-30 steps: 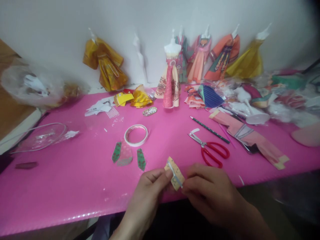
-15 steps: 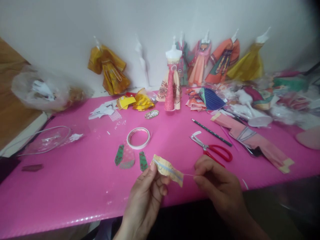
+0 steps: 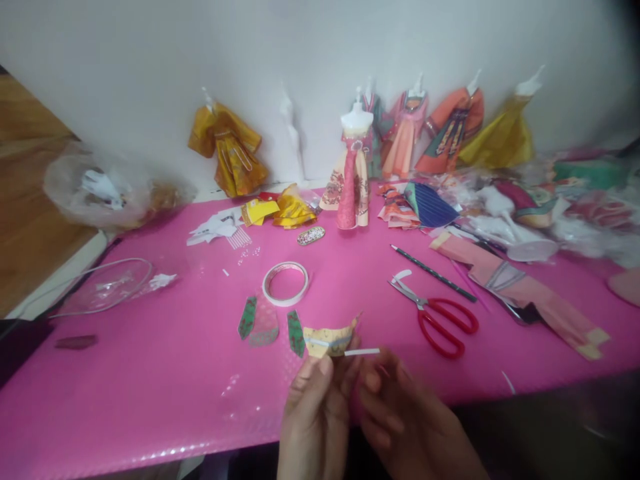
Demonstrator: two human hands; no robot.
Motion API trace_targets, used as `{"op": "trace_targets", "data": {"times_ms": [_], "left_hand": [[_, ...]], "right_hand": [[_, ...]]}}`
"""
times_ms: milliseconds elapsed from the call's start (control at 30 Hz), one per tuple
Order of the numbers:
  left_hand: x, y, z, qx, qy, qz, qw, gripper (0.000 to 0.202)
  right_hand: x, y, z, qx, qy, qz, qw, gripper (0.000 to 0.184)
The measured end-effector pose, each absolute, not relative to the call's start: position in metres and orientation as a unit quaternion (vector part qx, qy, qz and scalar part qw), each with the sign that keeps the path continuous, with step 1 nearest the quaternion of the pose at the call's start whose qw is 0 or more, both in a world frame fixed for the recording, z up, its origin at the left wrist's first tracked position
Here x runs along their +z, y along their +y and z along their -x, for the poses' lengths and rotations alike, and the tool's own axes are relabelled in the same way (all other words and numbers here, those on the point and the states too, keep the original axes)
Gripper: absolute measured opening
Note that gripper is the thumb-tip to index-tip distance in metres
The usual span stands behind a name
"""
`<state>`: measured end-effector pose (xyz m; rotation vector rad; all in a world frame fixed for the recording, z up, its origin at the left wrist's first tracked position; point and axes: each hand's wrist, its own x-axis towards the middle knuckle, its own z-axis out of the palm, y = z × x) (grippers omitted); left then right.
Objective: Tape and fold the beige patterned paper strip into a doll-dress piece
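My left hand [image 3: 316, 400] pinches a small cream patterned fabric piece [image 3: 337, 337], thumb in front. A pale bluish-white strip runs along the cloth, which is curved upward at its right end. Just right of the fabric, a narrow white strip [image 3: 363, 352] sticks out sideways above my right hand [image 3: 395, 407]. That hand is close beside the left, its fingers curled and somewhat blurred; whether they grip the strip is unclear. Near the fabric's left end lies a green patterned cutout [image 3: 295, 333]. Red-handled scissors [image 3: 440, 320] rest open to the right.
A tape roll [image 3: 264, 287] lies beyond the hands, near another green cutout [image 3: 247, 319]. A dark pencil [image 3: 435, 273] and a pink garment piece [image 3: 520, 290] are at right. Small dressed mannequins, including one in a red-and-cream dress [image 3: 346, 193], stand along the back.
The fabric has turned and bent in my left hand. My right hand has come in from the right, close to the left. A white strip now shows beside the fabric. The view has shifted slightly.
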<state>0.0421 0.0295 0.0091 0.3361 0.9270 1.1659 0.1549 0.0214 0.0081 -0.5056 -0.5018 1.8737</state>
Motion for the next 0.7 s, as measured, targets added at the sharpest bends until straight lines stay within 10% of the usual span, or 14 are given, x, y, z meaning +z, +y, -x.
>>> {"op": "trace_targets", "data": {"times_ms": [700], "left_hand": [[0.004,0.021,-0.044,0.526,0.415,-0.163,0.724,0.046]], "right_hand": [[-0.006,0.018,-0.147,0.805,-0.195,0.166,0.535,0.029]]}}
